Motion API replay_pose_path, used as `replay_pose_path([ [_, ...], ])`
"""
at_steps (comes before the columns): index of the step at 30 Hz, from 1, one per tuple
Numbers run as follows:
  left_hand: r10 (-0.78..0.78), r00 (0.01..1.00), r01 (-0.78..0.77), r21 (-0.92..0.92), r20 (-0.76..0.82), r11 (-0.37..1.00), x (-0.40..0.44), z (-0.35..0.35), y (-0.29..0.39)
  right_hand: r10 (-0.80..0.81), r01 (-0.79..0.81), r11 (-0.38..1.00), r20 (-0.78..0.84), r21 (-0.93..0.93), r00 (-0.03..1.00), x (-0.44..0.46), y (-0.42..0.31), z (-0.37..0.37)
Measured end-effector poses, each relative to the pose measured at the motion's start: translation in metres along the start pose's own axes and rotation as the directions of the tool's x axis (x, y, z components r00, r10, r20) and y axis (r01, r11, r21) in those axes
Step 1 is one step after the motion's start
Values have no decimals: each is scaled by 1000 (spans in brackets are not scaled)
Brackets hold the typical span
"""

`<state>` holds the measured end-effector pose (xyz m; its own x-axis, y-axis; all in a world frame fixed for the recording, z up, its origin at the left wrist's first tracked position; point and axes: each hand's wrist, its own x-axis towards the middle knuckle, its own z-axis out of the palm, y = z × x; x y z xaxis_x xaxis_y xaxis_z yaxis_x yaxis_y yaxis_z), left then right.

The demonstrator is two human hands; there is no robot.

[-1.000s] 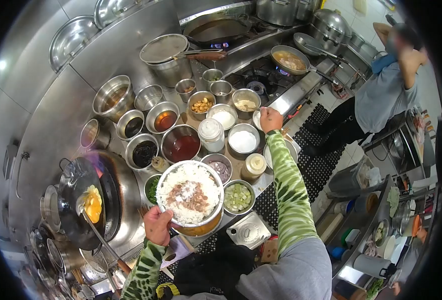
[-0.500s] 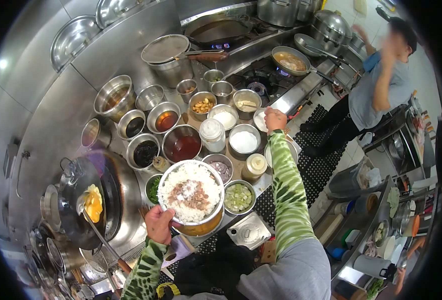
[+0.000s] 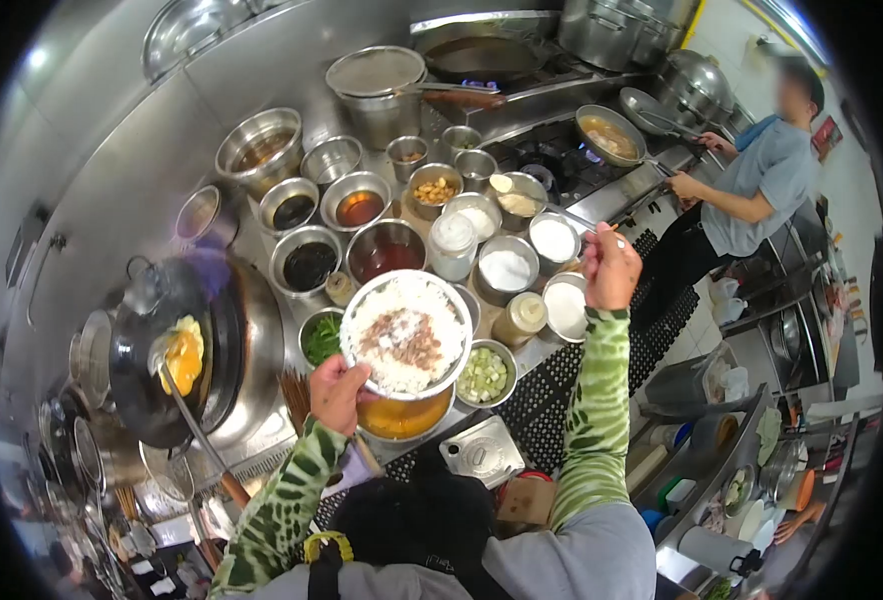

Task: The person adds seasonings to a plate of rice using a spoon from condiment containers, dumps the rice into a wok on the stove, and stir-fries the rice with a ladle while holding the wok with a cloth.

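Observation:
My left hand (image 3: 338, 396) grips the near-left rim of a metal bowl (image 3: 464, 352) full of white rice (image 3: 402, 315). Chopped brownish meat and some white powder lie on top of the rice. The bowl is held over a pot of orange-yellow liquid (image 3: 402, 420). In my right hand (image 3: 612, 268) is the end of a long thin metal spoon (image 3: 562, 212). Its tip reaches into or over a small tin of pale beige powder (image 3: 520, 205), and a beige heap shows at the tip. Tins of white powder (image 3: 555, 240) stand just left of that hand.
Left stands a wok (image 3: 147, 400) with egg and a ladle. Sauce bowls (image 3: 387, 250), a lidded jar (image 3: 454, 245), chopped greens (image 3: 484, 375) and a squat bottle (image 3: 522, 318) crowd the counter. A co-worker (image 3: 762, 190) holds a pan (image 3: 610, 135) over a flame.
My right hand has moved right and nearer to me, and the spoon now shows. The bowl of rice stays in my left hand. The co-worker has lowered their hands to the pan.

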<state>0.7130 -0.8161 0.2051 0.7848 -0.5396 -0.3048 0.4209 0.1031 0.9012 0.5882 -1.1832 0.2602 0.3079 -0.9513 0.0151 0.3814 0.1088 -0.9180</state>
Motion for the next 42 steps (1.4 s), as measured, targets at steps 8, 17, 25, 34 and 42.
replay_pose_path([
  [8,20,999,-20,-23,30,1000,-1,-7,-4,101,-83,991,189,-100,977,-115,-33,14],
  [17,72,997,-74,-63,-32,995,-27,-21,8,-422,624,471,462,-623,780,-138,-53,6],
  [25,76,997,-79,-144,-32,986,-93,-67,31,-83,77,470,43,-879,996,52,88,-89],
  [34,225,903,-314,-205,-367,927,-232,-201,72,-378,451,675,252,-584,891,-132,30,-17],
  [42,270,693,-448,-106,-668,888,-335,-373,56,320,550,735,918,-397,235,-445,92,191],
])
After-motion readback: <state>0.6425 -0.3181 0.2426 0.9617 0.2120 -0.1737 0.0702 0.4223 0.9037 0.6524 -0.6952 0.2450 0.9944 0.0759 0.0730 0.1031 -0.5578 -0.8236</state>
